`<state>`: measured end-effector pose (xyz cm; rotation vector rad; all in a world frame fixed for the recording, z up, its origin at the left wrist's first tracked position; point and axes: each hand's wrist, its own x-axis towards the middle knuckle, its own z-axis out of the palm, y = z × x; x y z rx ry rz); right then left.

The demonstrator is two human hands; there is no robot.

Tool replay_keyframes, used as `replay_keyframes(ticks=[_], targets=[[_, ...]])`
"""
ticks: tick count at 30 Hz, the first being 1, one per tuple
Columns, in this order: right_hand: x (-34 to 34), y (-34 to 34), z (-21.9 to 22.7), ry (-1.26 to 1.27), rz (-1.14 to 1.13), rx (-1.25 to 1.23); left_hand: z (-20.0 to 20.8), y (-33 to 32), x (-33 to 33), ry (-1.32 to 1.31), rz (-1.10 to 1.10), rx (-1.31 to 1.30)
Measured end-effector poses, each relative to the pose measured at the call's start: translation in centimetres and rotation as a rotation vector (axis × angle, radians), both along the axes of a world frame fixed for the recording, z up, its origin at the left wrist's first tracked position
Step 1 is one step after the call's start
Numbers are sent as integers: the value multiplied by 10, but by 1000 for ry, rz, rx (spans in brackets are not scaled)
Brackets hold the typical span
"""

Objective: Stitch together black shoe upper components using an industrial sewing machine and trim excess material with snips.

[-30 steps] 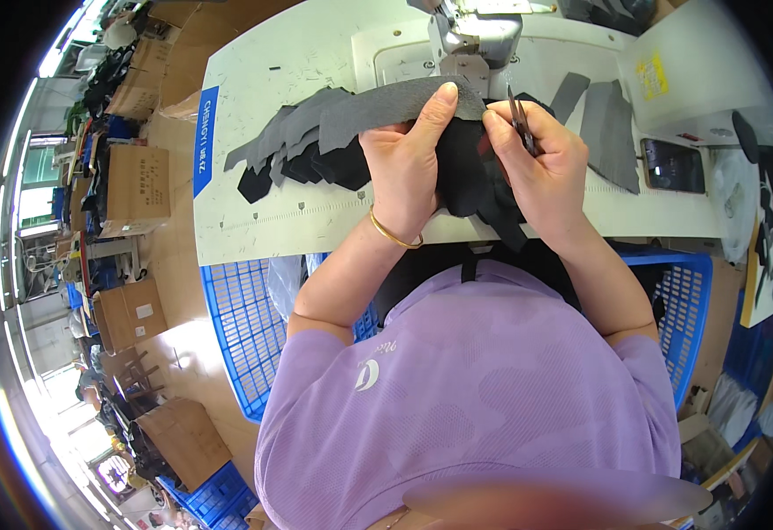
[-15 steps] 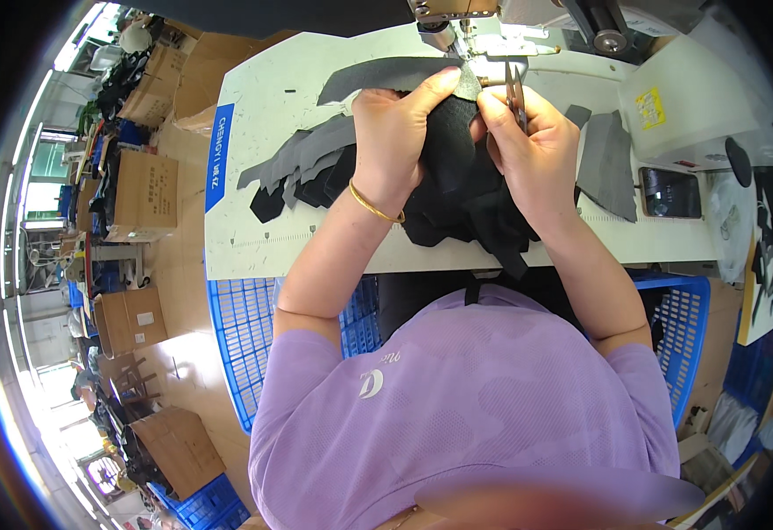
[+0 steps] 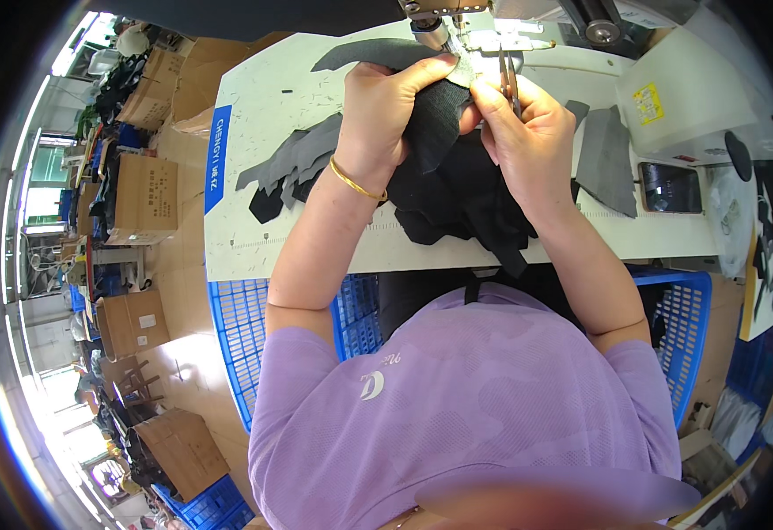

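My left hand (image 3: 379,110), with a gold bangle at its wrist, pinches a black fabric piece (image 3: 438,122) between thumb and fingers. A pale patch (image 3: 462,71) shows at the fabric's top, close under the sewing machine's needle area (image 3: 459,35). On the other side, my right hand (image 3: 528,132) pinches the same fabric's edge. Small dark scissors (image 3: 507,81) are tucked in the right hand's fingers, blades pointing away from me. A long dark grey strip (image 3: 364,55) extends leftward from behind my left hand. Below both hands lies a heap of black fabric pieces (image 3: 462,201).
Grey fabric pieces (image 3: 294,159) lie fanned out at left on the white table (image 3: 245,230). Further grey pieces (image 3: 607,163) and a phone (image 3: 671,188) lie at right. Blue baskets (image 3: 232,336) stand under the table's front edge. Cardboard boxes (image 3: 146,199) line the left floor.
Both hands have shifted slightly left and away from me, nearer the machine, with the fabric. The black piece has swung left. Both hands keep their grip.
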<state>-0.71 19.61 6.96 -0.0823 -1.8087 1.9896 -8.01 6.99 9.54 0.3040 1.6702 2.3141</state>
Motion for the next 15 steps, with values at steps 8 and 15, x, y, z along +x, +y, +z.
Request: replay_keyframes(ticks=[8, 15], targets=[[-3, -1, -4, -8, 42, 59, -7, -5, -12, 118, -39, 8], [-2, -4, -1, 15, 28, 70, -10, -16, -15, 49, -117, -92]])
